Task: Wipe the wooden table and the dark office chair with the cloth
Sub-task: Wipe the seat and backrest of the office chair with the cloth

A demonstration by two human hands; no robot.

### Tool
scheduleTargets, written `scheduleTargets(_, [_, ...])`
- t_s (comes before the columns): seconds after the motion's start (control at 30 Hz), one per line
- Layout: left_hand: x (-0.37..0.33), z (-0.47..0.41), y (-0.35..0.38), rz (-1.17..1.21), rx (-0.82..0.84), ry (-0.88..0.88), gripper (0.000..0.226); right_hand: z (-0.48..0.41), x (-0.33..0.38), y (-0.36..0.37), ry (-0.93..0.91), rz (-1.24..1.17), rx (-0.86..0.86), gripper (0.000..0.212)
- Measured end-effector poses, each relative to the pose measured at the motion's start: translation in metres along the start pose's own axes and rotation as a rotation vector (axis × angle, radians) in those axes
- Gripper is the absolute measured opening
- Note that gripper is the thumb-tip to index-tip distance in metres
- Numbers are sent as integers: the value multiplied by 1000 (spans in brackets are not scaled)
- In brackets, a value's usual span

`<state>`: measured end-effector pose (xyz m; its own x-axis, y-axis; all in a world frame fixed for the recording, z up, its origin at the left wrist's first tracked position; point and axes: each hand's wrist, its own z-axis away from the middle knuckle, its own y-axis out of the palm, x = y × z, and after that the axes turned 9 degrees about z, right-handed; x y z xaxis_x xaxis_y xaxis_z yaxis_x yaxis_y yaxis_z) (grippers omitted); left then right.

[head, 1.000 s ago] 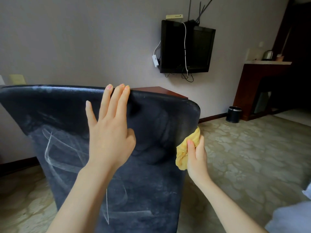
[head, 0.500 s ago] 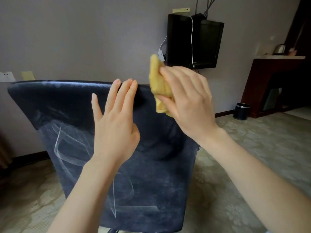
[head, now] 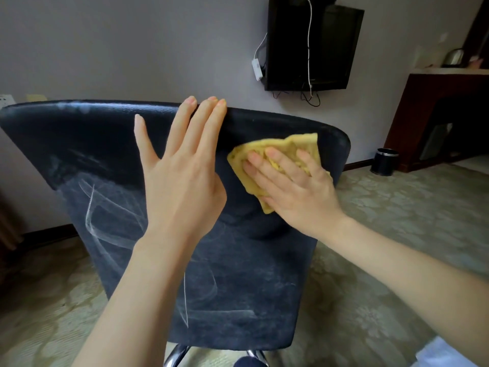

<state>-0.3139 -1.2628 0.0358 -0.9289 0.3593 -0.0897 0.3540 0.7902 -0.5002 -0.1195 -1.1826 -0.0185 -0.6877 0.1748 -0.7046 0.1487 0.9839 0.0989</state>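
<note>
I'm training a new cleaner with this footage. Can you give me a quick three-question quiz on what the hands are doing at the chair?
1. Which hand presses the cloth against the chair?
2. True or false: the left hand grips a second cloth.
3. Where do the left fingers lie? A. on the chair's top edge B. on the cloth C. round the right hand

Key:
1. The right hand, with its fingers flat on the cloth.
2. False. It holds nothing and is open.
3. A.
</note>
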Motion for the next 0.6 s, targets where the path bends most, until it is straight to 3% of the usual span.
scheduleTargets(0.17, [-5,2,-1,34,9,-24,89,52,-17,6,-123,-245,-108,47])
scheduleTargets(0.4, [-8,1,-3,90,9,-33,91,56,-78,14,-164,-300,-159,39])
scheduleTargets(0.6, [-9,2,0,128,23,-34,91,15,-91,6,88,-469,-205,35])
